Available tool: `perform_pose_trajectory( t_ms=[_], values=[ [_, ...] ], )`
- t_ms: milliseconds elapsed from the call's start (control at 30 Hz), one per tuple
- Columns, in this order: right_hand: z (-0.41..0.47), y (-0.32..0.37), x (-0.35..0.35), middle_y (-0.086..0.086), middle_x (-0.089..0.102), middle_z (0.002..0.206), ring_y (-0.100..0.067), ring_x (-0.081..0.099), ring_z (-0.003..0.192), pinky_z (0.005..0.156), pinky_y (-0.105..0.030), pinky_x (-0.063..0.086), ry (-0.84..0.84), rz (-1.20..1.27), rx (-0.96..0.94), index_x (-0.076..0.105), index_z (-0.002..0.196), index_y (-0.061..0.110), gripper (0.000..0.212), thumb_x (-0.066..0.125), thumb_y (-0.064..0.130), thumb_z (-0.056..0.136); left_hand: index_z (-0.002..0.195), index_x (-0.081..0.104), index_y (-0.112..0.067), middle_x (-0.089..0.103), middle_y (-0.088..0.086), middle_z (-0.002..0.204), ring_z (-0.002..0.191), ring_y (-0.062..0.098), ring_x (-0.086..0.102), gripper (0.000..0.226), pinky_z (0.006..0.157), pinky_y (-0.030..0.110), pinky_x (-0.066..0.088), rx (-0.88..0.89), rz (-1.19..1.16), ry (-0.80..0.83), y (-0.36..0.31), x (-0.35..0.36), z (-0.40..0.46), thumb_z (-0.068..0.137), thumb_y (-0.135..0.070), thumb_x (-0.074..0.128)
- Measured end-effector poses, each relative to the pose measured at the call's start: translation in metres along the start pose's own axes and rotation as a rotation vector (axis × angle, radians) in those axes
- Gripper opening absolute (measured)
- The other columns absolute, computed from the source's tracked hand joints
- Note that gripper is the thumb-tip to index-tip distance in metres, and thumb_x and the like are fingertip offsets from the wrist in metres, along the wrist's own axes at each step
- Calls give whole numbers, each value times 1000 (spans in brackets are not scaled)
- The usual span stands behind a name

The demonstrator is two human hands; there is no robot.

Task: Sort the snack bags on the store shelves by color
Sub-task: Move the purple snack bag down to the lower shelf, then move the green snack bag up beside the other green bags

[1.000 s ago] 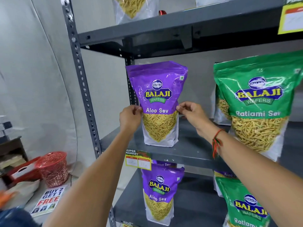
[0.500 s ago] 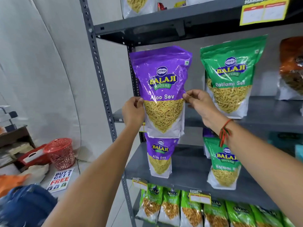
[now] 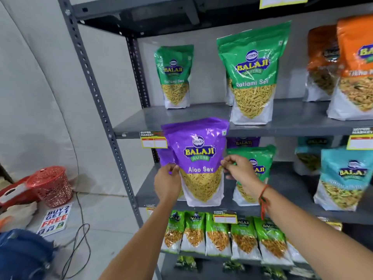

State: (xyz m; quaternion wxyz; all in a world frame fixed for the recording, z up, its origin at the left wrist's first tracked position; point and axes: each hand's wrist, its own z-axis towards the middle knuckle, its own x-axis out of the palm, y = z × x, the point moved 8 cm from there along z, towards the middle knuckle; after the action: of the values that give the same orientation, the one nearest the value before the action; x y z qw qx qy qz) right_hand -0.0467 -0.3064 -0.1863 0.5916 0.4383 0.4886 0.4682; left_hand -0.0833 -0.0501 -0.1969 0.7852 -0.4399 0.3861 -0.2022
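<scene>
A purple Aloo Sev bag (image 3: 198, 156) hangs upright in front of the middle shelf (image 3: 288, 178). My left hand (image 3: 166, 183) pinches its left edge and my right hand (image 3: 239, 167) pinches its right edge. Just behind it on the left another purple bag (image 3: 164, 156) peeks out, and a third purple bag (image 3: 243, 142) stands at the back. A green Ratlami Sev bag (image 3: 256, 158) stands right of my right hand. On the upper shelf (image 3: 286, 120) stand two green Ratlami Sev bags (image 3: 174, 75) (image 3: 252, 71).
Orange bags (image 3: 355, 65) stand at the upper right, teal bags (image 3: 343, 176) at the middle right. Several small green bags (image 3: 220, 233) fill the lower shelf. On the floor at left are a red basket (image 3: 50, 184), a "Buy 2 Get 1 Free" sign (image 3: 54, 219) and a black cable (image 3: 80, 245).
Both hands have carried the purple bag down from the upper shelf to the level of the middle shelf. The view has tilted downward and right, showing more shelves.
</scene>
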Motion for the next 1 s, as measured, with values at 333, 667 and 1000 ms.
perform_pose_trajectory(
  t_ms=[333,667,1000],
  values=[
    [62,-119,11,-5,71,85,-23,71,78,71,-47,61,-100,-124,149,63,70,27,30,53,5,89,91,70,-11,71,19,92,85,36,62,20,68,30,37,-174,40,57,66,100,12,94,-21,52],
    [102,-166,27,-7,73,76,-26,68,68,58,-49,57,-163,-321,90,69,75,15,21,52,6,83,91,69,-13,71,11,86,71,26,56,26,61,30,37,-237,70,-2,94,154,23,97,-22,45],
    [86,-158,28,-6,71,91,-20,65,76,59,-34,55,-198,-283,48,66,110,11,25,50,16,92,103,72,-21,74,9,87,74,29,62,27,65,33,47,-248,37,16,96,147,12,96,-29,48]
  ],
)
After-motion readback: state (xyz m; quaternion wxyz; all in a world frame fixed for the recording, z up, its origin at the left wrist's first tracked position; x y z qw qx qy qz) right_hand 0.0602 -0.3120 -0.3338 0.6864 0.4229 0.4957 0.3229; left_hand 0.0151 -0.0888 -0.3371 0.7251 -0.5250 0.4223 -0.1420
